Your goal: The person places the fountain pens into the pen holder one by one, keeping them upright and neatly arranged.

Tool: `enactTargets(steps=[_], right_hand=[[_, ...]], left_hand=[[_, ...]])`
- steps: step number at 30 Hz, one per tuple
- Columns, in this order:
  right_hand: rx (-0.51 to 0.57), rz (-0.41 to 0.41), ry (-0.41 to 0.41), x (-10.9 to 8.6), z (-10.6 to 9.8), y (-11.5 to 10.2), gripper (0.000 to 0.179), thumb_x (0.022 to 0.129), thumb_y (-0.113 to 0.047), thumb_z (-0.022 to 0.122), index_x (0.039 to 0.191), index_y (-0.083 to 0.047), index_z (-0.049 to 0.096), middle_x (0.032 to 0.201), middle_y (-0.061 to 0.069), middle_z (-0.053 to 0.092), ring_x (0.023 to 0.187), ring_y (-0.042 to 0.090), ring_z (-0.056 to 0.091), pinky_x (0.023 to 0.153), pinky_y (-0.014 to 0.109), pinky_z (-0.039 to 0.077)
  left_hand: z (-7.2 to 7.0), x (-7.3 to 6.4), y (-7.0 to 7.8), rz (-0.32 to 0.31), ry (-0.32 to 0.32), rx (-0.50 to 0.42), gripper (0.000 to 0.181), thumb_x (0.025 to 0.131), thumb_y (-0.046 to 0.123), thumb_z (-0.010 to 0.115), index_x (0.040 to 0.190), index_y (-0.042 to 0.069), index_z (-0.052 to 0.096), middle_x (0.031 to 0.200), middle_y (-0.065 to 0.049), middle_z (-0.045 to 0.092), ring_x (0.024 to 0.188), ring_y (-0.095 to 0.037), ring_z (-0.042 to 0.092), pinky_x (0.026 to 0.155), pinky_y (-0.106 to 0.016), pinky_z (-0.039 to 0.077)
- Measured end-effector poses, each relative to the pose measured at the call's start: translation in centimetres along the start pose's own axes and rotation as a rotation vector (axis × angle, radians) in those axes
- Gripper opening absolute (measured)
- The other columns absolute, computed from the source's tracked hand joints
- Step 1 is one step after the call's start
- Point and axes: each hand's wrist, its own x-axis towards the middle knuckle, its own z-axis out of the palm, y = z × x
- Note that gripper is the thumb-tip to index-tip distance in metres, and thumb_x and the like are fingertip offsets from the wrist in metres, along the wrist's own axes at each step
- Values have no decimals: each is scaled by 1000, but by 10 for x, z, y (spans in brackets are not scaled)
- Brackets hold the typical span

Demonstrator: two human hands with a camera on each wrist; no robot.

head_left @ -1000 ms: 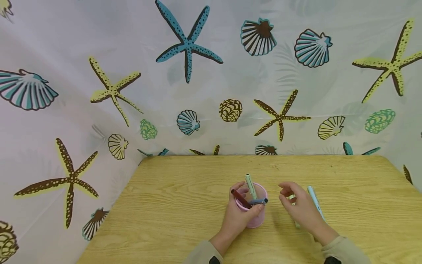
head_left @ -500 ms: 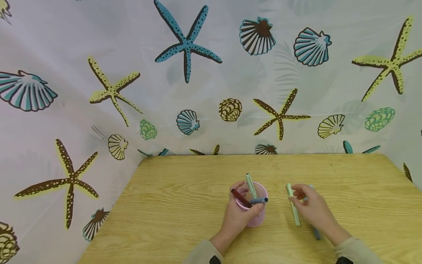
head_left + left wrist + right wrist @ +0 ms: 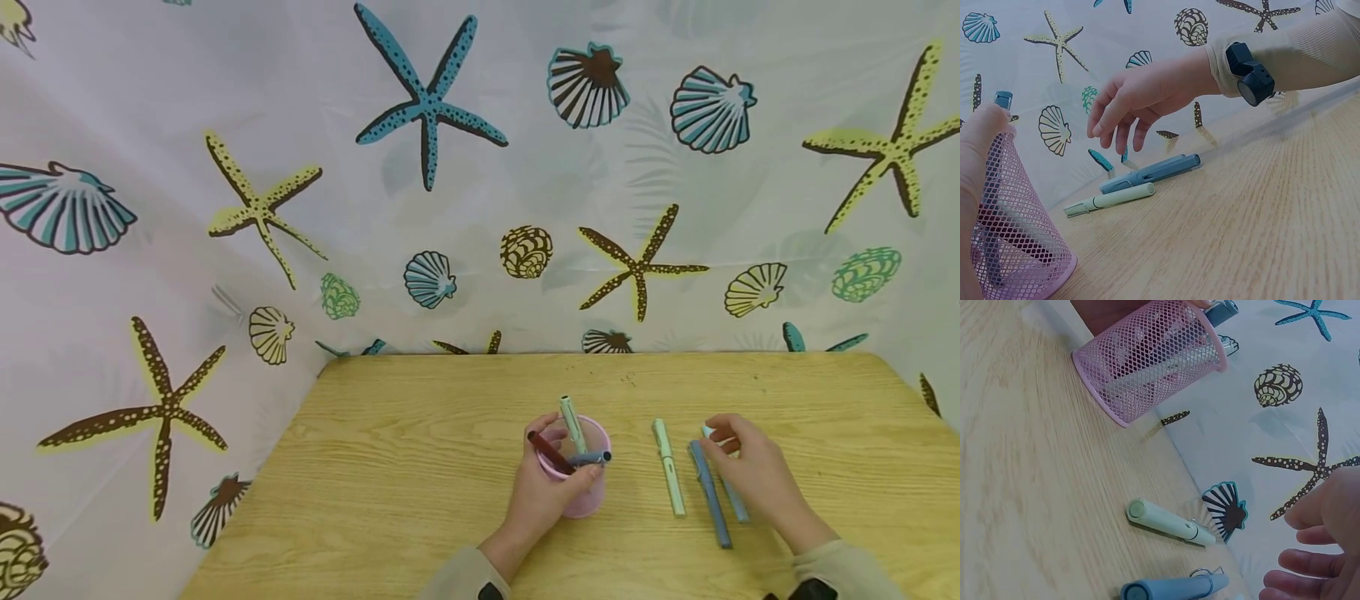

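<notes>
My left hand (image 3: pixel 542 492) grips a pink mesh pen cup (image 3: pixel 587 502) standing on the table, fingers and thumb round its side. Inside it lean a light green pen (image 3: pixel 572 423), a dark red pen (image 3: pixel 550 452) and a grey-blue pen (image 3: pixel 590 457). To the cup's right, another light green pen (image 3: pixel 669 467), a blue pen (image 3: pixel 710 496) and a light blue pen (image 3: pixel 737 502) lie roughly side by side. My right hand (image 3: pixel 759 475) hovers over the light blue pen, hiding part of it; in the left wrist view, its loosely bent fingers (image 3: pixel 1124 125) hang above the pens, holding nothing.
The wooden table (image 3: pixel 390 467) extends well to the left of the cup and to the right of the pens. A curtain (image 3: pixel 480 167) printed with shells and starfish hangs behind its back edge and along the sides.
My right hand has moved rightward from beside the cup, across the pens. The light green and blue pens on the table have come into full view. My left hand and the cup stay put.
</notes>
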Motion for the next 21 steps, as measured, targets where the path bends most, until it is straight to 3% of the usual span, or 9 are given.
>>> enactTargets(steps=[7,11,15,21], right_hand=[[-7,81,-31,2,-1,11,36,92,-21,57,116,6,53,102,20,58,85,30,58,66,40,50],[-27,123,-44,7,1,19,37,92,-21,56,116,7,52,102,22,57,85,33,58,65,41,49],[-53,136,-46,10,3,26,37,91,-18,56,114,10,52,99,25,57,85,36,58,66,43,49],[-85,160,-70,14,6,32,38,89,-16,56,112,14,50,92,25,58,81,33,57,64,43,47]], left_hand=[[1,7,-27,-7,3,-1,75,74,20,75,136,21,32,126,-7,48,117,-32,47,88,-34,47],[1,8,-32,-8,11,-3,74,74,23,76,135,26,33,125,-3,48,117,-30,47,88,-33,47],[1,8,-29,-9,7,-10,75,74,20,75,136,21,32,126,-6,48,117,-32,47,88,-35,47],[0,1,-4,-14,3,-7,74,74,15,74,135,9,32,125,-14,48,115,-37,48,88,-39,47]])
